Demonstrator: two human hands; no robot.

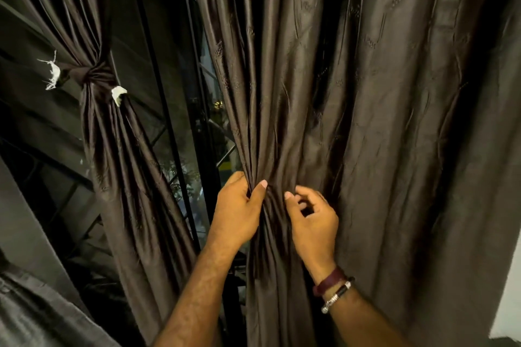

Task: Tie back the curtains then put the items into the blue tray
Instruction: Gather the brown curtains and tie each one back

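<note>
Hands gathered the right curtain point(324, 93): left hand point(236, 211) clenched its folds, right hand point(313, 217) half-open, pinching nothing. Slippery fabric could spill loose

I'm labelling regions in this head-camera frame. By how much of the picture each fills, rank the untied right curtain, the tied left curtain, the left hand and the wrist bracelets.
1. Right curtain
2. Left curtain
3. Left hand, enlarged by nearness
4. Bracelets
</note>
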